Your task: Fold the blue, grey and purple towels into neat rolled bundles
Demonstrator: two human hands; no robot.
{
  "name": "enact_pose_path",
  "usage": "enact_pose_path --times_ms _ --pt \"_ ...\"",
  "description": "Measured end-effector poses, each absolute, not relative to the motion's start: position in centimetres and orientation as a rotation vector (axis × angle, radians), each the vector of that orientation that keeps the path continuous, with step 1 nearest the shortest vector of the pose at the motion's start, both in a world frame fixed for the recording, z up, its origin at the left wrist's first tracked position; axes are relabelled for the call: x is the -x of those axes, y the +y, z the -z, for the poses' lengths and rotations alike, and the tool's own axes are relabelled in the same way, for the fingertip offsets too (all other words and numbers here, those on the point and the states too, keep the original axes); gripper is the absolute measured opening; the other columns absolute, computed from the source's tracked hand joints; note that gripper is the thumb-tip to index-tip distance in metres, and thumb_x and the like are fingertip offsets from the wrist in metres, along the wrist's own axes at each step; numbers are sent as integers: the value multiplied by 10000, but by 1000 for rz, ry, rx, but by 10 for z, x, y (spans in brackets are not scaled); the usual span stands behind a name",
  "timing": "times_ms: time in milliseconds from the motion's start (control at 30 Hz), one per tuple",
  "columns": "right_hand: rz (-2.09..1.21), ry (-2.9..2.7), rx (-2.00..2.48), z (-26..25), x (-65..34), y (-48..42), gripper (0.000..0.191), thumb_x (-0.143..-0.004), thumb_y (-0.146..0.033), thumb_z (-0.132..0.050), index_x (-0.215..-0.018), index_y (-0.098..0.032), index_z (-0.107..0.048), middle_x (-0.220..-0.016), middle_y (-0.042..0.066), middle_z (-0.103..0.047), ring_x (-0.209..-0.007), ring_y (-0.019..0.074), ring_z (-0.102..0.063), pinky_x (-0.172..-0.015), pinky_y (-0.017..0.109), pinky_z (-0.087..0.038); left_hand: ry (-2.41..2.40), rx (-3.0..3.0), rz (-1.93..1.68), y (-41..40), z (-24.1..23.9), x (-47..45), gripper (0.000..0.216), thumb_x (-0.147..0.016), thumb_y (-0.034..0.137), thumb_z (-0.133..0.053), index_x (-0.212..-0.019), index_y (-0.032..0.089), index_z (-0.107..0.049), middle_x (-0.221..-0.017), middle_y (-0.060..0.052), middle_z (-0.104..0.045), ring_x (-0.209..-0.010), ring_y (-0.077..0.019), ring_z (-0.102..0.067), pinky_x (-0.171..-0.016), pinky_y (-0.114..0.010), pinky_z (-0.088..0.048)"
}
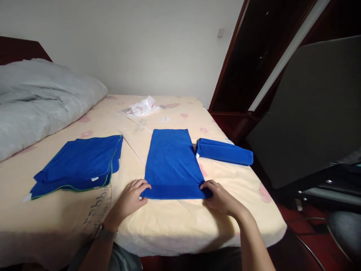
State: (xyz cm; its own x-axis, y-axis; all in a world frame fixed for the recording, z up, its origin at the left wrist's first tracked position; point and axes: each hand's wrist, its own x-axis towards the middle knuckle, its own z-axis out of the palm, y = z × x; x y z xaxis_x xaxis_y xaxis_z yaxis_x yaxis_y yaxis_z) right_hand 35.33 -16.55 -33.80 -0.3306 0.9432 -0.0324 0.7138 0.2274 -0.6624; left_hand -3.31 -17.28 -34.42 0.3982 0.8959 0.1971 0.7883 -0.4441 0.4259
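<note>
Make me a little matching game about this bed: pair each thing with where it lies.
Things:
1. flat blue towel
2. rolled blue towel
3. stack of blue towels
4. white plastic bag

Places:
A. far end of the bed, near the wall
B. off to the side of the left hand, green-edged
C. near corners held by left hand and right hand
D. just right of the flat towel

Pairs: 1-C, 2-D, 3-B, 4-A

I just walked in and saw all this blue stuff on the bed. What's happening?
A person at the bed grips the near corners of a flat blue towel: left hand on the left corner, right hand on the right. A stack of blue towels lies to its left, a rolled blue towel to its right, and a white plastic bag farther back.
</note>
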Motion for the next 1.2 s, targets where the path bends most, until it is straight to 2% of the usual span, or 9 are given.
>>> enact_pose_path --times_ms 100,200,300,400,567,767,933,1100,1200 --pt "-803 -2029 1579 340 -352 -160 333 -725 -117 -578 -1022 -212 -693 -1117 72 -643 -1006 234 -604 -874 308 -456 1472 -2357 -639 -168 344 38 288 -774 130 -559 -987 265 -697 -1061 -48 -684 -1046 -234 -597 -957 -367 -435" --pt "-883 -1893 1619 332 -352 -160 255 -826 -235 -540 -1022 -200 -699 -982 59 -694 -872 225 -637 -767 291 -466 1481 -2295 -732 -166 341 46 220 -767 136 -557 -909 240 -687 -975 -50 -693 -972 -223 -616 -909 -345 -452" --pt "-951 -1881 1616 322 -353 -165 243 -847 -271 -511 -980 -198 -701 -823 22 -699 -736 205 -616 -658 270 -435 1511 -2213 -774 -167 340 55 123 -768 165 -545 -818 213 -647 -864 -48 -667 -873 -211 -610 -809 -315 -461" --pt "-974 -1890 1621 320 -353 -168 224 -848 -278 -505 -909 -193 -703 -749 10 -690 -675 193 -598 -621 263 -409 1550 -2072 -716 -170 339 57 136 -845 276 -514 -848 204 -629 -814 -34 -636 -786 -191 -598 -720 -285 -456" --pt "-908 -1799 1736 337 -348 -157 299 -885 -400 -525 -1004 -198 -712 -901 48 -734 -828 237 -660 -709 282 -442 1639 -1820 -773 -172 343 45 301 -907 463 -492 -1046 222 -607 -747 12 -605 -710 -166 -595 -661 -253 -449" --pt "-858 -1683 1893 347 -342 -149 386 -893 -508 -534 -1051 -206 -715 -955 84 -748 -906 281 -682 -748 309 -459 1714 -1636 -1041 -165 364 35 488 -820 496 -628 -1207 205 -569 -780 3 -617 -715 -174 -620 -678 -266 -486" --pt "-850 -1659 1967 344 -334 -151 309 -818 -441 -661 -1003 -195 -694 -968 98 -747 -915 288 -692 -724 301 -466 1936 -1789 -918 -165 370 35 398 -866 474 -575 -1166 212 -583 -812 -30 -665 -748 -195 -659 -673 -262 -477" --pt "-768 -1613 2041 352 -324 -149 321 -885 -447 -553 -1052 -190 -648 -1017 117 -737 -977 304 -682 -757 326 -461 2144 -1998 -753 -170 361 26 341 -934 461 -484 -1147 212 -577 -860 -58 -692 -757 -206 -673 -637 -259 -417" --pt "-766 -1602 2030 356 -321 -146 383 -906 -490 -507 -1124 -194 -615 -1037 121 -733 -990 308 -679 -760 332 -458 2207 -1952 -650 -172 355 22 350 -929 539 -458 -974 220 -595 -764 -39 -668 -678 -208 -652 -571 -262 -356"
